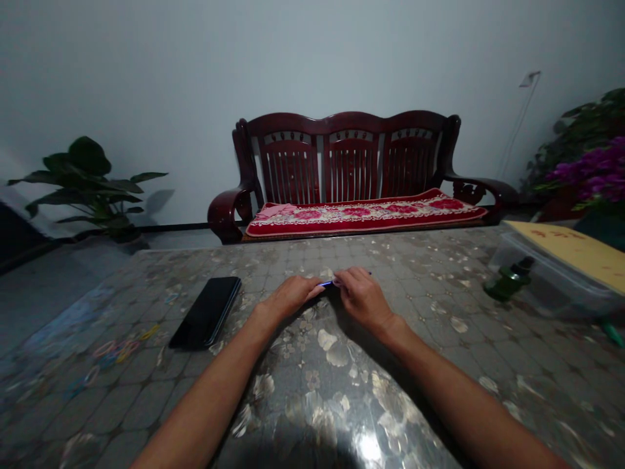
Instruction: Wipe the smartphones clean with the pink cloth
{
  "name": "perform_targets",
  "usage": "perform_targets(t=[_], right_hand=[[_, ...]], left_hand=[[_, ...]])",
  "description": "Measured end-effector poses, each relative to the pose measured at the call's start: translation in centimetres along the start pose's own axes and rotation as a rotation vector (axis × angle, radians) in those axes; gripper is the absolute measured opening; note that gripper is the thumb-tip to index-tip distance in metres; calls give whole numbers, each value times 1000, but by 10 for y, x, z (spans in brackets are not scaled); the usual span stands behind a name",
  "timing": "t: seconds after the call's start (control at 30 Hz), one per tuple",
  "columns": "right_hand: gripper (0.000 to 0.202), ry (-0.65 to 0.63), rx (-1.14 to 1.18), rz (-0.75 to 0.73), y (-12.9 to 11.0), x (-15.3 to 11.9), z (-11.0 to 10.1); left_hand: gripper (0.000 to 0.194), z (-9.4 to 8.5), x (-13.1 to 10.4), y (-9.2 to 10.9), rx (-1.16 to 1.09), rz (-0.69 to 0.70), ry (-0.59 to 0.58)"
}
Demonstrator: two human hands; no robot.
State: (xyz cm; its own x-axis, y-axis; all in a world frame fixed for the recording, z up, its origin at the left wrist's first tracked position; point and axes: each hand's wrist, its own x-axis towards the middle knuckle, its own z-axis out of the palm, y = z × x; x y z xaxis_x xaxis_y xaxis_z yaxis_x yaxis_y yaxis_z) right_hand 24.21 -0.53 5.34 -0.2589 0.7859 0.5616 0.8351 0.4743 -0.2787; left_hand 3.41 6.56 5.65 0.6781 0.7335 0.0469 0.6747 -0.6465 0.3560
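A thin blue pen (326, 283) is held between my two hands, low over the table (312, 371). My left hand (291, 293) is closed on one end of it. The fingers of my right hand (361, 293) pinch its other side, and a small dark tip pokes out beyond them. Most of the pen is hidden by my fingers. To the left of my left hand lies a black phone (206, 312), flat on the patterned table cover.
Colourful rubber bands (120, 350) are scattered at the left. On the right, a green bottle (508, 280) lies by a clear plastic box (541, 277) topped with a yellow sheet (576, 251). Behind the table stands a wooden bench (351, 156) with a red cushion (366, 215).
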Motion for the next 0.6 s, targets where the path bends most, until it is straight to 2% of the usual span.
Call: perform_targets(t=[0.2, 0.33, 0.43, 0.6], right_hand=[[24, -110, -54, 31, -27, 13, 7], [24, -150, -57, 56, -41, 19, 7], [25, -160, -68, 82, -39, 18, 5], [25, -103, -89, 166, -26, 11, 5]], left_hand=[[24, 5, 4, -5, 68, 13, 8], [25, 6, 6, -7, 92, -14, -31], [24, 6, 6, -7, 89, 14, -28], [24, 7, 5, -6, 70, 27, 3]])
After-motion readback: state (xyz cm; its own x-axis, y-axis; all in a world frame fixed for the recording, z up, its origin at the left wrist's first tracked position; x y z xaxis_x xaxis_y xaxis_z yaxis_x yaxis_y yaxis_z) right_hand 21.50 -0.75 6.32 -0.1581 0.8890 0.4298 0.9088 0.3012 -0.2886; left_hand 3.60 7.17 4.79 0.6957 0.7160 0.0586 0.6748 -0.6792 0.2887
